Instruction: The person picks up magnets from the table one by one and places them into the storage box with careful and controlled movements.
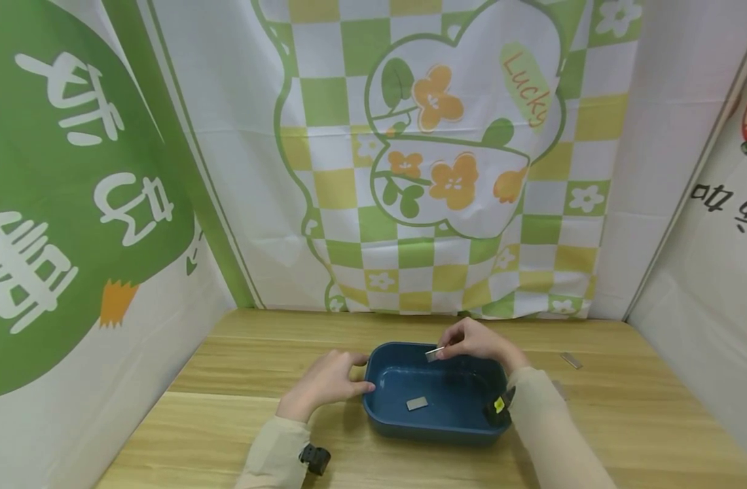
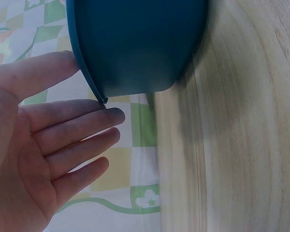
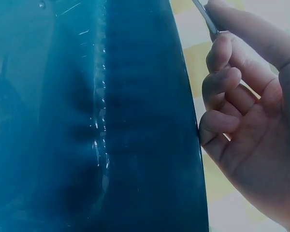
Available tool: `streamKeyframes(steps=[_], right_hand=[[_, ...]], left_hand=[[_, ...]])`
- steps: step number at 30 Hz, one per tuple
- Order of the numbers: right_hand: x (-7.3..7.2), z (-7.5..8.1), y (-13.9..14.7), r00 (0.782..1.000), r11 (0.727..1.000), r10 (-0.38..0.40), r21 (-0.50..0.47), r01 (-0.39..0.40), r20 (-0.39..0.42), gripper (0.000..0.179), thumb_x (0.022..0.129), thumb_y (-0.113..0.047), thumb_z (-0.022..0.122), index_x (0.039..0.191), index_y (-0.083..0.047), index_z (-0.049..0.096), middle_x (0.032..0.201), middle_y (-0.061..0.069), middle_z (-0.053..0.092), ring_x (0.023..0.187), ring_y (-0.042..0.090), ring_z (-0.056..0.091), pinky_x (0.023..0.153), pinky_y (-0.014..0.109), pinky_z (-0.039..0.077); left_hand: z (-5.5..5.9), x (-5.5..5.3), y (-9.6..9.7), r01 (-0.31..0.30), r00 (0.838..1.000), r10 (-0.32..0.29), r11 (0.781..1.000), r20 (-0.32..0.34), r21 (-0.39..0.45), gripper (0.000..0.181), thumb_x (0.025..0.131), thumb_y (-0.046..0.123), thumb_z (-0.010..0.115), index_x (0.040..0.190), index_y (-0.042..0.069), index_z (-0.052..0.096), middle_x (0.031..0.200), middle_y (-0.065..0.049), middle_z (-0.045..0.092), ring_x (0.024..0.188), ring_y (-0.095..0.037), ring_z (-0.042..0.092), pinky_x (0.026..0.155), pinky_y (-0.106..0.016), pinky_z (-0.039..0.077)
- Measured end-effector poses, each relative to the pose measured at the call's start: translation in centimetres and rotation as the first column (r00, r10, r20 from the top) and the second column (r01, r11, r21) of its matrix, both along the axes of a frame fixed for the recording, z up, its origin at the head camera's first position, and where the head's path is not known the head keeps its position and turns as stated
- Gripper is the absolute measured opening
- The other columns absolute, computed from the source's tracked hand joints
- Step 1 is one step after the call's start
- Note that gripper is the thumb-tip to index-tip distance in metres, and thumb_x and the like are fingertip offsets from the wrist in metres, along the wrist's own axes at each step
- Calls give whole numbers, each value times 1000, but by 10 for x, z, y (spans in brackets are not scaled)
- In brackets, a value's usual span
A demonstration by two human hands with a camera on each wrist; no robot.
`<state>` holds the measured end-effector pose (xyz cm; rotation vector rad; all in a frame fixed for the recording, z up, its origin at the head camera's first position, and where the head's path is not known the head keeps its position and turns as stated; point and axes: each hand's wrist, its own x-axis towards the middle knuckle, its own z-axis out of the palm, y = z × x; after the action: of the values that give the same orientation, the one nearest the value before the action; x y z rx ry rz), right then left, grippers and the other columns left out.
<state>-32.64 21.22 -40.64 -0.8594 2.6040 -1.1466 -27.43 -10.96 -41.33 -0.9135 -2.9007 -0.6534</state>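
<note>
A dark blue rectangular basin [image 1: 434, 429] with rounded corners stands on the wooden table. Its inside looks glossy. One small flat silver-grey rectangular piece [image 1: 417, 403] lies on its bottom, left of the middle. Over the basin's far side, my right hand [image 1: 476, 339] pinches a similar silver-grey piece [image 1: 434, 354] between thumb and forefinger. In the right wrist view, that piece [image 3: 206, 17] shows edge-on at the fingertips, with the other fingers curled. My left hand [image 1: 327, 382] is at the basin's left end, its fingers [image 2: 79, 130] fairly straight and the fingertips right at the rim.
Another silver-grey piece [image 1: 571, 360] lies on the table to the right of the basin. A further pale flat piece [image 1: 559, 389] shows partly behind the right sleeve [image 1: 541, 414]. Printed cloth [image 1: 447, 272] hangs behind the table's far edge, with more cloth on both sides.
</note>
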Motion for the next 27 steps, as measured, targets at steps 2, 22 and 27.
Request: streamKeyframes(steps=[2,22,27], right_hand=[[0,0,0,1000,1000,3,5,-3,-4,14,82,-23,74,84,-9,74,78,-1,68,68,8,53,65,22,48],[1,-9,-6,997,1000,-22,6,21,75,12,81,-22,75,82,-10,75,74,2,71,56,13,65,55,41,56],[2,-12,-5,996,999,-37,25,36,80,10,82,-20,74,83,-10,75,72,3,71,58,16,68,53,33,55]], left_hand=[[0,0,0,-1,1000,1,1000,1,2,53,82,38,73,122,5,64,119,-12,67,109,-30,63,90,-46,52],[0,1,0,-1,1000,1,1000,8,7,54,81,38,73,122,5,63,119,-13,66,109,-30,63,90,-47,52],[0,1,0,-1,1000,1,1000,11,5,53,82,38,72,123,5,63,120,-13,66,110,-30,63,90,-47,51]])
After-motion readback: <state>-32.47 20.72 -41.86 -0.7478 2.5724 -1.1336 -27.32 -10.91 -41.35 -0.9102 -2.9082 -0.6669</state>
